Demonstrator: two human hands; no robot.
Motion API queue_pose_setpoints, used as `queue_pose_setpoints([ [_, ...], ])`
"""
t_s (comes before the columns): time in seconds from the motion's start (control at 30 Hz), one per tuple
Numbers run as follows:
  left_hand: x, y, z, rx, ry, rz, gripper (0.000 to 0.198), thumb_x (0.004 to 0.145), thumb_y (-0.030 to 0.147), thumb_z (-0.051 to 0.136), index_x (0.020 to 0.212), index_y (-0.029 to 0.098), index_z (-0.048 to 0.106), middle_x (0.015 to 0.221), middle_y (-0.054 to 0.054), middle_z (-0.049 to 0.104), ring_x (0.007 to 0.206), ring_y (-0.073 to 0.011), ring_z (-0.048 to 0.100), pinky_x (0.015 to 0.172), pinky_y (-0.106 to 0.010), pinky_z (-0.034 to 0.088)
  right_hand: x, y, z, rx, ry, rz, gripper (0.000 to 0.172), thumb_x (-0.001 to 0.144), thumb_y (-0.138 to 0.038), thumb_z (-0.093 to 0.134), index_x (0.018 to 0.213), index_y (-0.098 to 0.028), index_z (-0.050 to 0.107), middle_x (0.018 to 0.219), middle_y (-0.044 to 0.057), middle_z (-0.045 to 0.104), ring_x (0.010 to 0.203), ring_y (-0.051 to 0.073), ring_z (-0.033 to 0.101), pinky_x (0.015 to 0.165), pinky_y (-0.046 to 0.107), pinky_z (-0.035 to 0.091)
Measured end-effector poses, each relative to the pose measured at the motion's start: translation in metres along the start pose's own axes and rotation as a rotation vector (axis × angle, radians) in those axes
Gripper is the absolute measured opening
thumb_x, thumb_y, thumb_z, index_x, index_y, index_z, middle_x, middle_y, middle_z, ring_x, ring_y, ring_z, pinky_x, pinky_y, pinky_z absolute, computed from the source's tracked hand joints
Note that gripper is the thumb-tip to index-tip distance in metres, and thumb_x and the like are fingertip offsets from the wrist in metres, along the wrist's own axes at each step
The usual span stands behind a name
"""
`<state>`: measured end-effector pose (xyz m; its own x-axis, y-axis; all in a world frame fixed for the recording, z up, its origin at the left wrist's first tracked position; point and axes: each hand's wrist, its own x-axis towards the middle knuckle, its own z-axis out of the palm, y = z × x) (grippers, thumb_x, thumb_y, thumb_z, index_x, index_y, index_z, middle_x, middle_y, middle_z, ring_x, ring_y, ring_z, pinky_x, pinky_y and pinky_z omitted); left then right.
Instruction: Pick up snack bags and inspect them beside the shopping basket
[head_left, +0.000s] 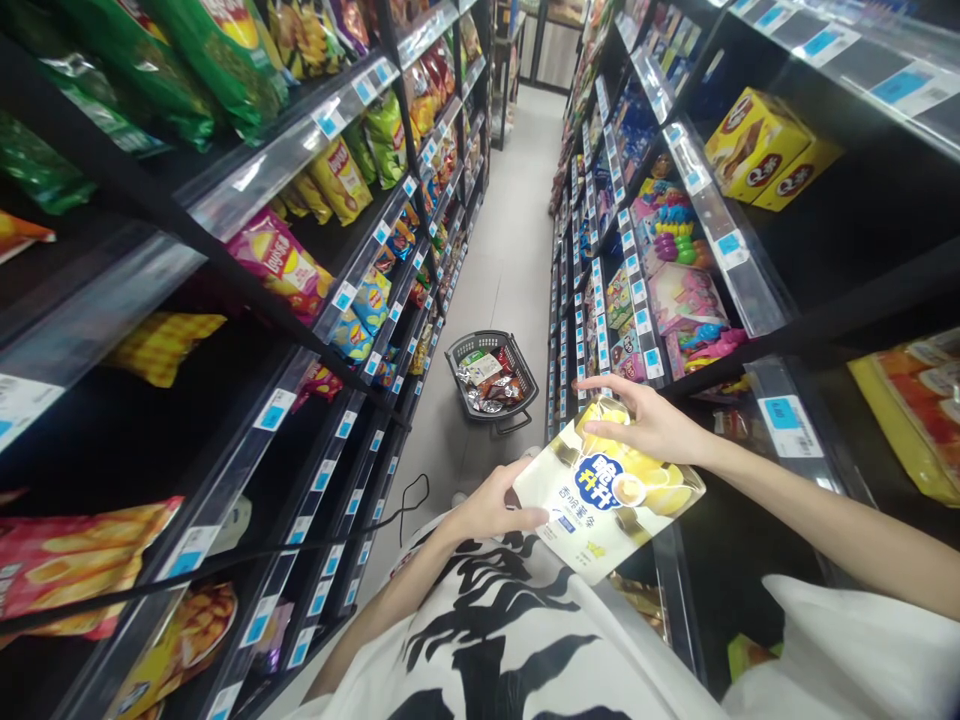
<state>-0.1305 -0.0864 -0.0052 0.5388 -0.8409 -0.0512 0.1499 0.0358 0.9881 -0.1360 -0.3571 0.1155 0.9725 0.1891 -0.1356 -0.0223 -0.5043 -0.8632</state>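
Note:
Between my two hands is a white and yellow snack bag (577, 540) with a blue badge on its front, held tilted before my body. My left hand (499, 500) grips its lower left edge, thumb on the front and fingers behind. At the upper edge, my right hand (649, 420) holds the bag with the thumb across the front; one finger stretches out beyond the edge. Past the bag, a dark shopping basket (469, 405) stands on the floor with several snack packets (493, 372) in it.
Shelves line both sides of a narrow aisle (499, 235). Chip bags (341, 180) fill parts of the left rack. On the right rack are yellow boxes (757, 150) and colourful toy packs (682, 290). A thin black cord (409, 490) hangs near the left shelf.

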Motion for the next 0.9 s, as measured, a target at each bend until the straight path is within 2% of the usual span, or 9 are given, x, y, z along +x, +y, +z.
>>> queue_pose_setpoints([
  [0.33, 0.0010, 0.0035, -0.0007, -0.009, -0.004, 0.008, 0.059, 0.079, 0.044, 0.078, 0.126, 0.014, 0.059, 0.105, -0.008, 0.063, 0.091, -0.0212, 0.060, 0.071, -0.025, 0.048, 0.0001, 0.0009, -0.0004, -0.015, -0.002, 0.002, 0.061, 0.080, -0.042, 0.079, 0.136, -0.027, 0.059, 0.105, 0.007, 0.072, 0.086, 0.025, 0.071, 0.069, 0.040, 0.065],
  [0.53, 0.0005, -0.0011, -0.0017, -0.024, -0.014, -0.006, 0.061, 0.080, 0.043, 0.079, 0.128, 0.013, 0.057, 0.104, -0.008, 0.064, 0.089, -0.0208, 0.060, 0.069, -0.025, 0.047, 0.0000, -0.0006, -0.0002, -0.003, -0.012, 0.043, 0.063, 0.081, -0.043, 0.079, 0.138, -0.026, 0.058, 0.106, 0.007, 0.072, 0.080, 0.024, 0.071, 0.065, 0.040, 0.064],
  [0.73, -0.0001, -0.0046, -0.0006, -0.052, 0.023, 0.017, 0.082, 0.080, 0.043, 0.080, 0.148, 0.018, 0.040, 0.133, -0.015, 0.058, 0.111, -0.0284, 0.060, 0.084, -0.032, 0.054, -0.0001, -0.0004, -0.0006, -0.036, -0.024, 0.045, 0.063, 0.084, -0.045, 0.076, 0.139, -0.026, 0.055, 0.106, 0.007, 0.072, 0.080, 0.023, 0.071, 0.065, 0.038, 0.063],
  [0.9, -0.0008, -0.0058, 0.0002, -0.038, 0.023, 0.001, 0.083, 0.079, 0.044, 0.080, 0.148, 0.018, 0.040, 0.135, -0.015, 0.057, 0.113, -0.0293, 0.061, 0.087, -0.035, 0.055, -0.0001, -0.0025, -0.0014, -0.080, -0.030, 0.047, 0.063, 0.084, -0.046, 0.075, 0.139, -0.024, 0.055, 0.107, 0.008, 0.072, 0.086, 0.025, 0.071, 0.070, 0.040, 0.064],
])
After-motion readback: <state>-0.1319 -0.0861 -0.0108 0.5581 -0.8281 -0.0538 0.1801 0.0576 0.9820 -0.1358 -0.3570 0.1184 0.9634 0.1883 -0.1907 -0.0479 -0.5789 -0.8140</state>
